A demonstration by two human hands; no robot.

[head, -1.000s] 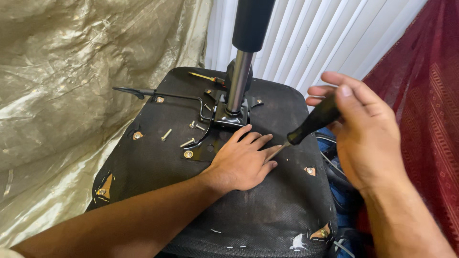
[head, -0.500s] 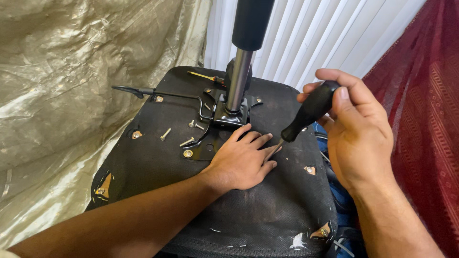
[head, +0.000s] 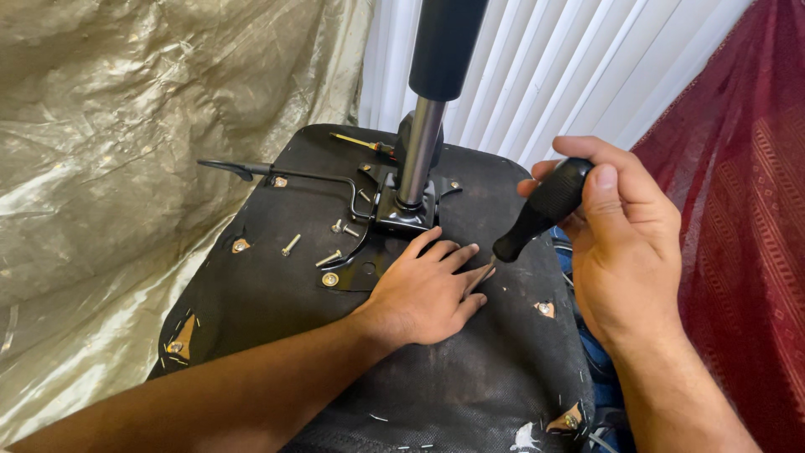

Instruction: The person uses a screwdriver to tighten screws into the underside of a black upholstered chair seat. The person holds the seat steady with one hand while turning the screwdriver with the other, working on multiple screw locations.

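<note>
While the right hand [head: 629, 243] is closed round the black moulded handle of a screwdriver [head: 541, 210], its tip comes down right at the fingertips of the left hand [head: 428, 294], which lies flat and open, gripping nothing, on the black fabric underside of an upturned chair seat [head: 470, 386].

Landmark: the black metal mounting plate [head: 402, 214] carrying the steel gas-lift column [head: 419, 151].

- Left hand: just in front of the plate, palm pressing the seat.
- Screwdriver tip: front-right of the plate, touching or nearly touching the left fingers; can't tell which, and the fastener under it is hidden.
- Loose silver screws [head: 317, 246]: just left of the plate, lying free on the fabric.
- Thin black bent lever rod [head: 277, 174]: runs out left from the plate.

Risks, as I judge them:
- Tip slips off the fastener → into the left fingers. Cause: fingers bracing right at the tip.
- Loose screws roll off the sloping seat into the crinkled beige plastic sheeting [head: 126, 151] left of it. Cause: seat rocking under push.
- Angled driver cams out and chews the head.

Containers: none in view; the screws sit loose on the seat, not in any tray or cup.
</note>
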